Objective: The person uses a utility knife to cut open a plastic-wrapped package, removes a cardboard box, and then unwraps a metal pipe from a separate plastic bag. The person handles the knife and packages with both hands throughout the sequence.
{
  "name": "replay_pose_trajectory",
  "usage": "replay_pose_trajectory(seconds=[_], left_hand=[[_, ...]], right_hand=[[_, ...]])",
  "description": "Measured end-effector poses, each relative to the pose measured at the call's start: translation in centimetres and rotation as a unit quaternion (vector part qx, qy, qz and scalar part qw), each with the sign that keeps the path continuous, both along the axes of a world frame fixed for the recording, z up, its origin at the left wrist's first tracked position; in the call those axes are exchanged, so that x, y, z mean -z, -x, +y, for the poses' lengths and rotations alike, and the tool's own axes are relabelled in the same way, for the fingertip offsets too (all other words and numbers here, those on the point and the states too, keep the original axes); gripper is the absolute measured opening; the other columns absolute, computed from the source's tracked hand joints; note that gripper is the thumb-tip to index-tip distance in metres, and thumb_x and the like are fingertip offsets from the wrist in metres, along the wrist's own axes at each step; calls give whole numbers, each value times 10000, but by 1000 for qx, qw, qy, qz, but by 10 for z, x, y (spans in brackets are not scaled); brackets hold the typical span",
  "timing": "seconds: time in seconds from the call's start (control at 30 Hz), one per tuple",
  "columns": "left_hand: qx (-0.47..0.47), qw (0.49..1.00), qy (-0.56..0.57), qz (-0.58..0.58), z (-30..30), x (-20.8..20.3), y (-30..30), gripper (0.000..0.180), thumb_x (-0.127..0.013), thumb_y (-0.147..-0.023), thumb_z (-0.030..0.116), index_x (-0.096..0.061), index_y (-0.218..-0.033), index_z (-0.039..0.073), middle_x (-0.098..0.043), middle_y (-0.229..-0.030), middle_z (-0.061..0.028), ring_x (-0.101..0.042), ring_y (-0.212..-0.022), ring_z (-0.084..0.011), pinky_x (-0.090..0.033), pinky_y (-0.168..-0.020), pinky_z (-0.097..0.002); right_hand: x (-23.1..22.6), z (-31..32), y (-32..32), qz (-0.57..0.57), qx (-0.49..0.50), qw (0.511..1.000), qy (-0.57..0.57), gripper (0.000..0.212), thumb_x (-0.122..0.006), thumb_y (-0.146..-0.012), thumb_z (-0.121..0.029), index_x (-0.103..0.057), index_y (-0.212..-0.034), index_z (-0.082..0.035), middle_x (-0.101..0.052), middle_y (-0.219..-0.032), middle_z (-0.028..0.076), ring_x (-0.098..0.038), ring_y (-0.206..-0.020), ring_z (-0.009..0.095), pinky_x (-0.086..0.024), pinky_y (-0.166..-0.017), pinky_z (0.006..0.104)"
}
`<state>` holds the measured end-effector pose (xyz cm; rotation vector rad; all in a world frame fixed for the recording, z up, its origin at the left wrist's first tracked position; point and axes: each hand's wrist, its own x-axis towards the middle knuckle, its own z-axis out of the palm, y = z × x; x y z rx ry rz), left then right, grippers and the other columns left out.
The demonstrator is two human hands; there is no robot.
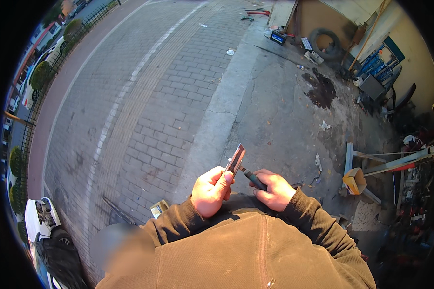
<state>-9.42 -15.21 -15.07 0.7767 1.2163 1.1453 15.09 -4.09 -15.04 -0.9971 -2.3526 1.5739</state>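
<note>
My left hand (210, 193) is closed around the lower end of a narrow flat piece (237, 156) with a slanted tip, a dark face and bright metal edges. Its thumb lies along the face, and the exact kind is unclear. In my right hand (276, 191) is a slim tool with a dark greenish handle (254, 179), fingers wrapped round the handle's rear. The tool's front end meets the flat piece's side, just above my left thumb; whether they touch is hard to tell. Both hands are close together in front of my brown jacket (236, 245).
Grey paving (164, 125) borders a concrete strip and stained floor. A metal stand (395, 161) with a cardboard box (354, 181) is at right, among tools and parts. Farther back are a tyre (324, 44) and a battery (278, 37). A white car (43, 214) stands lower left, near a blurred patch.
</note>
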Motion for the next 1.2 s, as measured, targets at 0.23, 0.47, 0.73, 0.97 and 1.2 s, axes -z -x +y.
replay_pose_trajectory(seconds=[0.23, 0.47, 0.73, 0.97, 1.2], left_hand=[[-11, 1000, 13, -23, 2, 4, 8, 359, -648, -1184, 376, -663, -1036, 50, -597, -753, 15, -544, -666, -81, -447, -627, -267], [78, 989, 20, 124, 46, 35, 15, 407, -664, -1174, 386, -658, -951, 45, -581, -702, 23, -533, -608, -86, -449, -576, -294], [6, 992, -17, 122, 70, 64, 37, 456, -584, -1194, 463, -651, -1004, 54, -567, -684, 1, -529, -588, -95, -391, -547, -286], [130, 982, 43, 128, 84, 93, 0, 460, -521, -1215, 465, -615, -1015, 61, -482, -596, 30, -415, -437, -80, -303, -399, -279], [372, 920, 47, 112, 99, 108, -95, 311, -593, -1182, 385, -629, -1083, 92, -573, -644, -24, -470, -462, -113, -352, -422, -299]], right_hand=[[-3, -13, -23, 51, 155, 958, 235, 402, -679, -928, -102, -730, -1298, 44, -752, -1220, 138, -696, -1150, 224, -550, -1039, 379], [-7, -32, -38, 3, 171, 981, 90, 415, -689, -912, -145, -746, -1287, 24, -734, -1222, 145, -693, -1135, 244, -551, -1004, 389], [-7, -45, -41, -2, 257, 961, 106, 392, -717, -919, -163, -752, -1260, 27, -732, -1177, 145, -698, -1063, 264, -561, -955, 378], [15, -82, -68, -20, 374, 926, -39, 392, -773, -912, -327, -656, -915, 47, -687, -950, 289, -707, -924, 466, -560, -831, 542], [-32, -194, -149, -19, 609, 773, -175, 328, -850, -891, -216, -632, -958, 19, -617, -924, 150, -635, -823, 334, -525, -760, 451]])
